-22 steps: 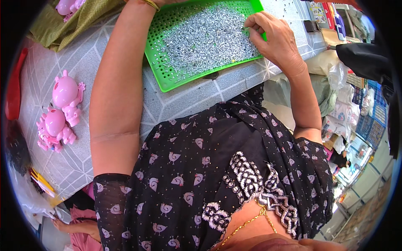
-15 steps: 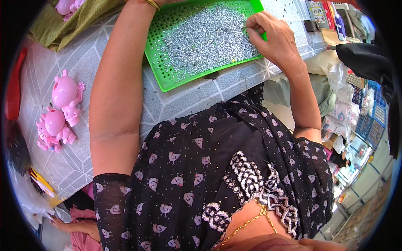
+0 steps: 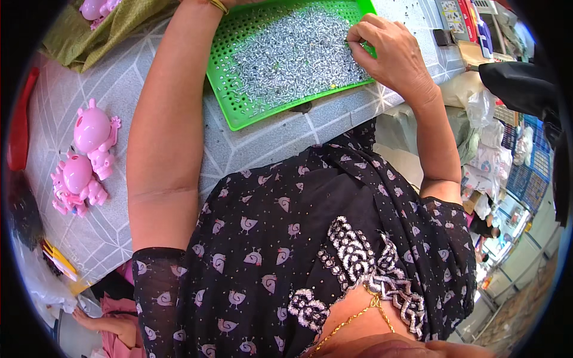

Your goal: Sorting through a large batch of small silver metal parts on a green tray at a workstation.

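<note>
A green perforated plastic tray (image 3: 224,106) lies on the table, heaped with small silver screws (image 3: 292,56). My right hand (image 3: 391,55) is over the tray's right side, thumb and forefinger pinched together above the edge of the heap. Whatever may be between those fingertips is too small to make out. My left forearm stretches past the tray's left side. Only a sliver of my left hand (image 3: 239,2) shows at the top edge, beyond a gold bracelet, and its fingers are out of view.
Pink toy figures (image 3: 92,128) stand on the grey patterned table (image 3: 245,143) at left. An olive sack (image 3: 89,42) lies far left, with a red object (image 3: 24,119) at the left rim. Boxes (image 3: 456,21) sit far right. Another person's arm (image 3: 107,325) shows lower left.
My right hand has shifted slightly, its pinched fingertips a little to the left over the screws, and the right forearm has swung slightly right. My left arm is almost unmoved.
</note>
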`<action>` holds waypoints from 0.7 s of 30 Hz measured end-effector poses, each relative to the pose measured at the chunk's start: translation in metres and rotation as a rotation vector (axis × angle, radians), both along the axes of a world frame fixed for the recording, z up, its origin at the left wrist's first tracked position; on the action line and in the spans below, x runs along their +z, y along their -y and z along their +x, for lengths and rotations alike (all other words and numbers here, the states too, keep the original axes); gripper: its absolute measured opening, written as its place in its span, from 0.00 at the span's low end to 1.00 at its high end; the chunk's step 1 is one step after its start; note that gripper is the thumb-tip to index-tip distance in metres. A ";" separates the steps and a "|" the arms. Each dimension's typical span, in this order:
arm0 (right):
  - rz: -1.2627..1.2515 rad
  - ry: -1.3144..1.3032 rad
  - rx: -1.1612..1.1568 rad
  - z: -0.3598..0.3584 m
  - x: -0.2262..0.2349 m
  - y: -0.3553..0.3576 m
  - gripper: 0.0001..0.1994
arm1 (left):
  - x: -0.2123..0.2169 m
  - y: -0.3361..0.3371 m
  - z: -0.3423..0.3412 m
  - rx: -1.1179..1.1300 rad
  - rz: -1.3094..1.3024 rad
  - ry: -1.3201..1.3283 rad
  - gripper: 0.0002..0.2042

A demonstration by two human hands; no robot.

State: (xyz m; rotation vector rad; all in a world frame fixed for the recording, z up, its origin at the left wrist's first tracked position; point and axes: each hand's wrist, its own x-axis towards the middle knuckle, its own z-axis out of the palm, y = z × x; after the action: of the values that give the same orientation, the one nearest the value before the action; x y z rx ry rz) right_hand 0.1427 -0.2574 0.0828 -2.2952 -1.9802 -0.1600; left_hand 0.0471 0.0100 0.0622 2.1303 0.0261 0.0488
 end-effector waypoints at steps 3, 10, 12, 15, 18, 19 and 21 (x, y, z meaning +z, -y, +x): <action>-0.019 -0.011 0.018 0.001 0.005 -0.002 0.04 | 0.005 -0.002 -0.004 -0.004 0.007 0.019 0.17; -0.169 -0.174 0.039 0.012 0.017 -0.009 0.05 | 0.002 0.000 0.001 -0.015 -0.001 -0.014 0.17; -0.163 -0.128 0.123 0.014 0.017 -0.010 0.05 | 0.002 -0.001 0.001 -0.017 0.004 -0.022 0.17; -0.236 0.000 0.116 0.013 0.014 -0.009 0.06 | 0.000 0.000 0.002 -0.016 0.030 0.018 0.17; -0.211 -0.041 0.067 0.015 0.012 -0.005 0.06 | 0.001 0.001 0.002 -0.016 0.017 0.038 0.18; -0.186 -0.080 0.052 0.016 0.011 -0.003 0.06 | 0.001 0.002 0.002 -0.012 0.026 0.034 0.18; -0.161 -0.120 0.037 0.015 0.011 -0.002 0.06 | 0.002 0.002 0.003 -0.009 0.037 0.029 0.18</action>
State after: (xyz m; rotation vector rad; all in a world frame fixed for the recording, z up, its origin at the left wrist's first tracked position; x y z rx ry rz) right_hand 0.1579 -0.2557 0.0934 -2.2978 -2.0415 0.1420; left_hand 0.0503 0.0084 0.0641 2.1663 -0.0011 0.0751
